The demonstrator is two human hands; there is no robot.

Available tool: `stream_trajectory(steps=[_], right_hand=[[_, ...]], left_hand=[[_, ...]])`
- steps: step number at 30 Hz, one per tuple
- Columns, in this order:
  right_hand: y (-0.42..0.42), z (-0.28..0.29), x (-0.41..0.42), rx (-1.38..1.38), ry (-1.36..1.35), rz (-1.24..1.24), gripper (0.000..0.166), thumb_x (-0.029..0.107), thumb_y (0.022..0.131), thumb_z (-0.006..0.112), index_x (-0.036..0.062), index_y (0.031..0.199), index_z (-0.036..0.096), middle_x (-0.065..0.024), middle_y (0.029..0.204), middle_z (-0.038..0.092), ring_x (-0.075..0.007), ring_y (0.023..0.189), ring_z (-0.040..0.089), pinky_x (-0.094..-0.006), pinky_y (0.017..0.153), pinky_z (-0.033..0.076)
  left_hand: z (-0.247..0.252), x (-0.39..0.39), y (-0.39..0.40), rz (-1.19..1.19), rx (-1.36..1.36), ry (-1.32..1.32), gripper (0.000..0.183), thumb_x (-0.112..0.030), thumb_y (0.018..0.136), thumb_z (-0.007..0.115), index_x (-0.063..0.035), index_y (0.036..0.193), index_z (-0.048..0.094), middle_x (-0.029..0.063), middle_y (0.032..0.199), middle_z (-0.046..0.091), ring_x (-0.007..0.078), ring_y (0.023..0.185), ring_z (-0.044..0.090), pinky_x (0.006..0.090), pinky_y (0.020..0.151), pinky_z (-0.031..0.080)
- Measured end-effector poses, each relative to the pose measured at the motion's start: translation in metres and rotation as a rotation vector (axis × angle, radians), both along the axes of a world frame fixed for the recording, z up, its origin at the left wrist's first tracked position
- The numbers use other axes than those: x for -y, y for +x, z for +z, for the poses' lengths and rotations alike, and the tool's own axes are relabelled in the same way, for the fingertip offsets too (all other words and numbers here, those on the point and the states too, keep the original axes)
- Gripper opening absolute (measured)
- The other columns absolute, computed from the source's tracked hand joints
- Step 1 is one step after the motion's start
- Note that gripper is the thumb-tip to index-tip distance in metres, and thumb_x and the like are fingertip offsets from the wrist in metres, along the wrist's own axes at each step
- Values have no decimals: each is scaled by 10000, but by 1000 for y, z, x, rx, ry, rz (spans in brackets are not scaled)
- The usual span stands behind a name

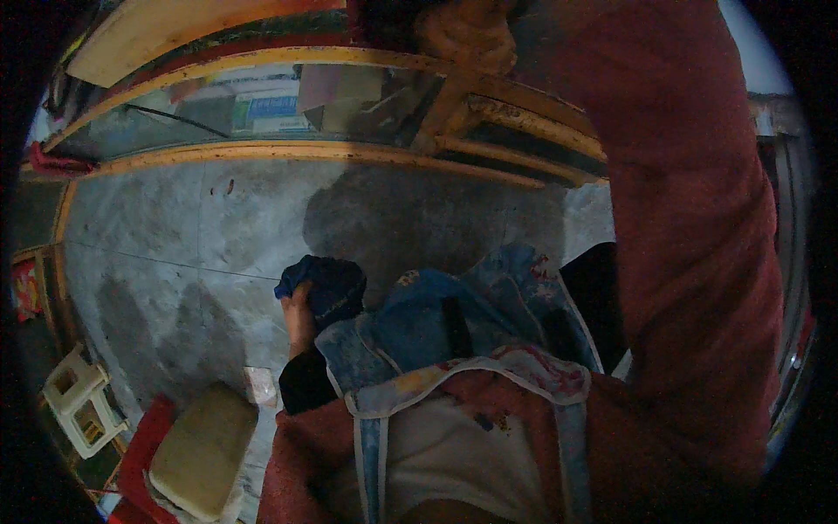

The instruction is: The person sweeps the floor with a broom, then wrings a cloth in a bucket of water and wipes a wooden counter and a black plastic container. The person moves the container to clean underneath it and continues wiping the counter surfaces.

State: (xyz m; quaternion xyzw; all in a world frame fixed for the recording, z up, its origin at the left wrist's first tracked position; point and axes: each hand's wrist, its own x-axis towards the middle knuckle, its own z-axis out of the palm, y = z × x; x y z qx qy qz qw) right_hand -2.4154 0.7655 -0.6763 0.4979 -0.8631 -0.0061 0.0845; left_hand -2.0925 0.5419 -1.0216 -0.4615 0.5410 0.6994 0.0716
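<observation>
My left hand [299,318] grips a bunched dark blue cloth [330,288], low at the left side of my body. Its thumb lies over the edge of the fabric. My right arm, in a reddish sleeve, reaches up along the right of the picture. At its end my right hand [468,36] appears large and dim at the top edge, in front of the wooden-framed cabinet. Its fingers are mostly cut off or in shadow, so whether it holds anything cannot be told. A blue patterned apron [425,314] hangs over my front.
A glass-fronted cabinet [262,152] with a yellow-brown wooden frame stands ahead, with boxes behind the glass. At lower left are a chair with a beige seat [206,452] and a white plastic stool [85,406]. Grey floor [249,216] lies between, with a small pale piece [260,385] on it.
</observation>
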Motion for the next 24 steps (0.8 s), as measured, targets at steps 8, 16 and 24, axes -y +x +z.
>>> stream_trajectory(steps=[8,16,24], right_hand=[[7,2,9,-9,3,60,267,117,765,568,118,1026,619,-82,858,611,-200,660,570,-313,609,486],[1,38,55,-87,-12,164,257,117,757,571,122,1008,624,-73,832,609,-184,624,562,-307,588,484],[-18,88,143,632,-434,364,202,138,782,567,108,966,645,-24,827,624,-113,622,519,-285,569,461]], left_hand=[[-6,-10,-2,73,-71,182,385,-177,780,632,-9,1116,552,127,1038,618,250,880,616,335,792,499],[-2,-22,-11,59,-213,342,358,-138,786,613,-22,1121,559,124,996,627,262,857,623,363,742,521],[32,-7,-10,92,-52,210,308,-126,788,608,-18,1075,589,135,967,638,272,829,635,380,702,538]])
